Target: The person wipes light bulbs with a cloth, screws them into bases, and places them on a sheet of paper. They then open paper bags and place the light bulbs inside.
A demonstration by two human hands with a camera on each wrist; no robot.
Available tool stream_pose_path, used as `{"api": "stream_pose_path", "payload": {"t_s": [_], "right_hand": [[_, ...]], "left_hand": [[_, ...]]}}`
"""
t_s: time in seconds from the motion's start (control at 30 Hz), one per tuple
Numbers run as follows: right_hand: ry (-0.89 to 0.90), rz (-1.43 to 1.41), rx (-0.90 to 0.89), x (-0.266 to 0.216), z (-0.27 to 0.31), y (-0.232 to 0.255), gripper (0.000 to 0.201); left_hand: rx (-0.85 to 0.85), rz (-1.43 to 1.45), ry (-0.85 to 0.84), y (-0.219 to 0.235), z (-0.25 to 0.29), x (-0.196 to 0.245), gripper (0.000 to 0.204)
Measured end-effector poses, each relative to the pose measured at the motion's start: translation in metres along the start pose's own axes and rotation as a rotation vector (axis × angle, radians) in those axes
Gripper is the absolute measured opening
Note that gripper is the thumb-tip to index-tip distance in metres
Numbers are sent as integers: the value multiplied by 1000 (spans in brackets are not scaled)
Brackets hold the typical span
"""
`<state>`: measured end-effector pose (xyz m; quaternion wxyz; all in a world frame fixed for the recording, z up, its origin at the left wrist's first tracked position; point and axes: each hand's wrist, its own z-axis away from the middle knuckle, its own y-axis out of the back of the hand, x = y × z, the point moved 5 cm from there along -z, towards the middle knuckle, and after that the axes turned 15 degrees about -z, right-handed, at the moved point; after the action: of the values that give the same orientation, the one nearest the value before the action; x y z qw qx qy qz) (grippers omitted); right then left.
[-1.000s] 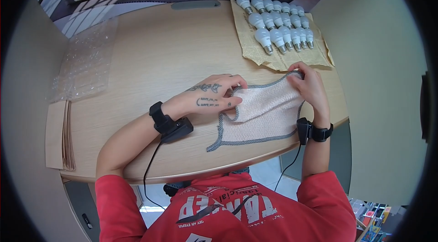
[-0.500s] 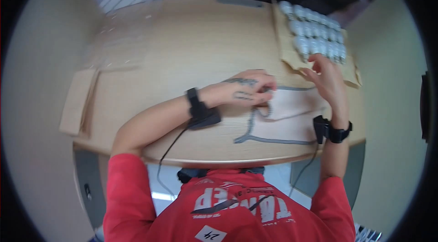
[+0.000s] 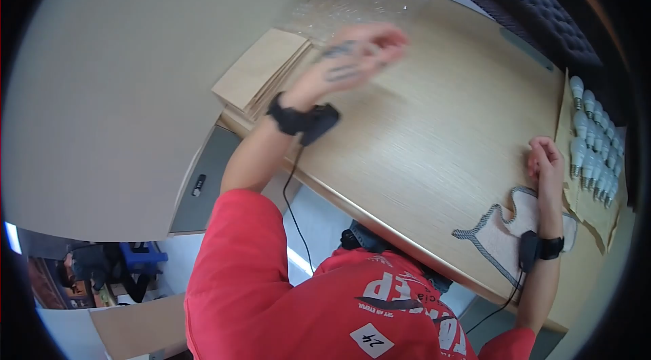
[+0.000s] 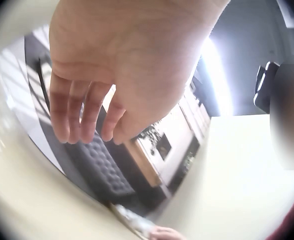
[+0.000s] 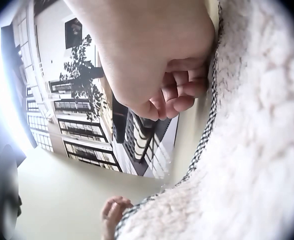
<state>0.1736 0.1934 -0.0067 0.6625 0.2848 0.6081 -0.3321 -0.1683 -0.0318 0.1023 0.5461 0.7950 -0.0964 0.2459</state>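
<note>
My left hand (image 3: 356,58), blurred, is over the table's left side, close to a stack of folded brown paper (image 3: 261,68) and a clear plastic sheet (image 3: 359,4). Nothing shows between its relaxed, slightly bent fingers (image 4: 89,115) in the left wrist view. At the table's right side my right hand (image 3: 546,160) rests with loosely curled, bare fingers (image 5: 179,97). A pinkish-white fleecy cloth (image 3: 498,234) with a dark checked edging lies rumpled beneath that wrist, partly hidden by the forearm. It fills the right side of the right wrist view.
Several white light bulbs (image 3: 580,126) lie in rows on brown printed paper (image 3: 583,207) beyond my right hand. A pale wall panel (image 3: 169,54) bounds the wooden table (image 3: 413,129) on the left. Cables hang from both wrist cameras.
My left hand has let go of the cloth and swung left towards the folded paper. The right hand has also released it, staying near the bulbs. The head view has turned left.
</note>
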Motion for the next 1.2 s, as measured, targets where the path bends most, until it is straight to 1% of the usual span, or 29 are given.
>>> {"api": "stream_pose_path", "payload": {"t_s": [0.07, 0.13, 0.2, 0.27, 0.3, 0.4, 0.5, 0.6, 0.7, 0.8, 0.9, 1.1, 1.2], "right_hand": [[-3, -60, 16, 2, 2, 3, 14], [4, -63, 10, 4, 1, 5, 14], [1, -87, 0, 7, -1, 7, 14], [-4, -94, -5, 7, -1, 7, 14], [-5, -93, -3, 7, -1, 7, 14], [-4, -86, 1, 8, -1, 9, 14], [-5, -75, -10, 10, -2, 10, 13], [-13, -76, -3, 9, 0, 9, 13], [-10, -90, -10, 10, 0, 10, 13], [-10, -94, -12, 11, 0, 10, 13], [-6, -96, -21, 11, 0, 8, 13], [-11, -84, -25, 12, 0, 7, 13], [-26, -101, -28, 5, 5, 1, 13]], "left_hand": [[166, -215, 121, 45, 32, -38, 27], [213, -374, 358, 82, 69, -71, 25], [242, -483, 469, 109, 106, -95, 23], [196, -476, 528, 125, 147, -118, 23], [174, -474, 554, 130, 161, -122, 25], [38, -598, 545, 126, 188, -112, 35], [75, -654, 578, 123, 199, -107, 41], [125, -674, 522, 122, 198, -108, 41], [144, -733, 507, 123, 197, -113, 40], [184, -731, 427, 126, 200, -119, 30], [268, -658, 462, 130, 198, -112, 22], [562, -581, 309, 160, 195, -94, 19], [670, -348, 185, 164, 174, -61, 19]]}}
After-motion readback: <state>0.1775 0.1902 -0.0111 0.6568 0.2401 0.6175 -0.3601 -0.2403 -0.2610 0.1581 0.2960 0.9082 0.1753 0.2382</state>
